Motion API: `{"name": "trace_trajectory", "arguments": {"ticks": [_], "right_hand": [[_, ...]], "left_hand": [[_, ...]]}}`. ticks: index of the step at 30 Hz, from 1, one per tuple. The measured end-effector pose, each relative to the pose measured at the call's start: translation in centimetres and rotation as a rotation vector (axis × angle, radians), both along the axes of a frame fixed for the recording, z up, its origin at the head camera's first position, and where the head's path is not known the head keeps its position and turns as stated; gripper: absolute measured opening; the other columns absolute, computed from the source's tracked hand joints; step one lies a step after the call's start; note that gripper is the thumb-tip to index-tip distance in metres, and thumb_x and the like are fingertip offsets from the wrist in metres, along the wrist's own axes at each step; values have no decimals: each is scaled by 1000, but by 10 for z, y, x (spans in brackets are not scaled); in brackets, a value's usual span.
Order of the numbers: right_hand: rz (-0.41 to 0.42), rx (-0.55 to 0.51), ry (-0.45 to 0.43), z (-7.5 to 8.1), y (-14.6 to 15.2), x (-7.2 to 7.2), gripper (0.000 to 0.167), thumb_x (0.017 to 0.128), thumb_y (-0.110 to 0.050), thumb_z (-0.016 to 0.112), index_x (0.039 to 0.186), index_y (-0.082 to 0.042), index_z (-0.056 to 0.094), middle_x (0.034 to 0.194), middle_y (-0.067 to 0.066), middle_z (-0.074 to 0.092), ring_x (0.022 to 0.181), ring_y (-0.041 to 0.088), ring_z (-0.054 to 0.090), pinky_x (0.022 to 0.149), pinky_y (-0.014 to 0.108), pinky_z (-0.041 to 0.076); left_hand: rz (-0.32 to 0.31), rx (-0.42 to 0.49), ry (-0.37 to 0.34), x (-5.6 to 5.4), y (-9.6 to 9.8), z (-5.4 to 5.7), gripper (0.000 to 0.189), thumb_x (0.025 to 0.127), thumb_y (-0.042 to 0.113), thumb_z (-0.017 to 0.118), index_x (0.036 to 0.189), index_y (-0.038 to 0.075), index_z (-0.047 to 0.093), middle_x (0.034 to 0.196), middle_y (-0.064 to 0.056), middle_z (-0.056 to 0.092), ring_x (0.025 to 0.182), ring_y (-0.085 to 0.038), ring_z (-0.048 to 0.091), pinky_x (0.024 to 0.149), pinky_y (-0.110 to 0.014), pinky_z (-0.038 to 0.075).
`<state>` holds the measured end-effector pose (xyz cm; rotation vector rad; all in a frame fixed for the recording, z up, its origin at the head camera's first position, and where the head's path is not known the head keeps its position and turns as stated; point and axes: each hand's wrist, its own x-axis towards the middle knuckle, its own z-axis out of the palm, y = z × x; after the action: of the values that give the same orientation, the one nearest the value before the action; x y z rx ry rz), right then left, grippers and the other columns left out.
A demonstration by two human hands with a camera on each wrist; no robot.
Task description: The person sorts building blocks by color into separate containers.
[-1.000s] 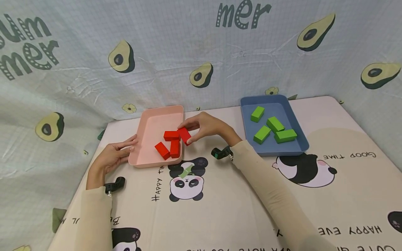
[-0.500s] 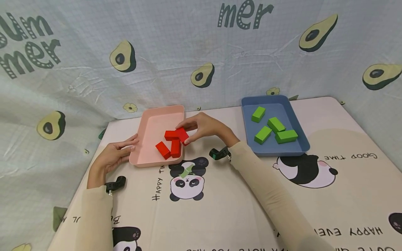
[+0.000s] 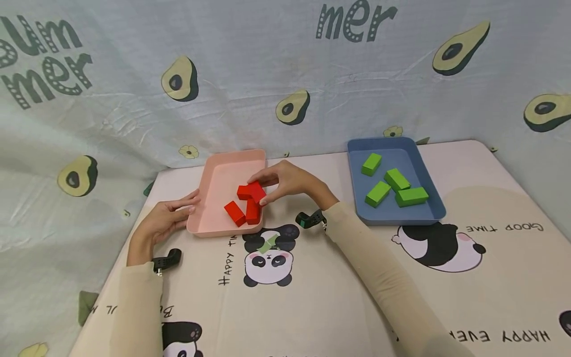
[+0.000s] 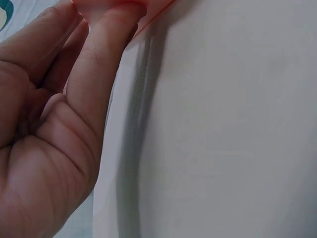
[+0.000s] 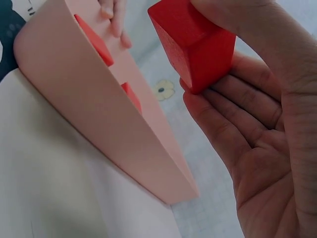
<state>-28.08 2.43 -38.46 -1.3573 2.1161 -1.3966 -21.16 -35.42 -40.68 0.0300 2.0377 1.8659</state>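
My right hand [image 3: 290, 181] pinches a red block [image 5: 195, 42] between thumb and fingers. It holds the block over the right rim of the pink tray [image 3: 223, 171]. In the right wrist view the block is tilted and apart from the tray wall. Inside the tray, near its front right, lie a red block [image 3: 235, 213], another red block [image 3: 253, 213] and a third red block [image 3: 243, 192], partly hidden by the held one. My left hand [image 3: 162, 220] touches the tray's left rim with fairly straight fingers. In the left wrist view the thumb [image 4: 96, 64] reaches the tray's edge.
A blue tray [image 3: 381, 215] stands at the back right, holding several green blocks [image 3: 377, 194]. Behind both trays hangs a printed cloth [image 3: 241, 64]. A tablecloth [image 3: 321, 297] with panda prints covers the table.
My right hand has moved slightly left with the red block, bringing it farther over the tray's rim and the blocks inside. The left hand stays on the tray. The head view has shifted slightly.
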Motion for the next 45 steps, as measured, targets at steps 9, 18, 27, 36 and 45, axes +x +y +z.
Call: {"name": "trace_trajectory", "arguments": {"ticks": [9,18,27,36,45], "right_hand": [[10,18,-5,2,-7,-3,54,81,-14,88,130,-3,68,124,9,71,112,15,70,102,44,54],[1,54,19,10,-14,-3,55,82,-19,87,131,-5,68,123,6,72,113,13,68,102,37,54],[-1,48,12,12,-16,-3,54,81,-18,88,129,-5,69,122,6,72,112,14,69,101,35,55],[3,43,20,11,-18,-3,53,82,-20,88,130,-7,69,124,3,72,114,12,68,100,28,54],[16,22,19,12,-20,-3,53,81,-17,88,129,-5,69,123,4,72,113,11,68,100,24,54]], "left_hand": [[15,-51,-18,-2,1,2,54,96,10,70,146,5,51,166,7,26,115,6,61,92,-28,57],[30,-53,-31,-3,0,2,54,95,11,72,145,6,53,166,7,26,114,6,61,92,-28,57],[25,-15,-33,-3,0,2,50,95,8,71,143,8,56,166,6,26,115,4,62,92,-29,57],[33,-20,-41,-2,1,3,49,95,8,71,142,8,57,166,6,26,114,4,63,92,-29,57],[27,-30,-40,-3,1,3,48,96,8,70,143,9,57,166,8,26,114,5,62,92,-29,57]]}}
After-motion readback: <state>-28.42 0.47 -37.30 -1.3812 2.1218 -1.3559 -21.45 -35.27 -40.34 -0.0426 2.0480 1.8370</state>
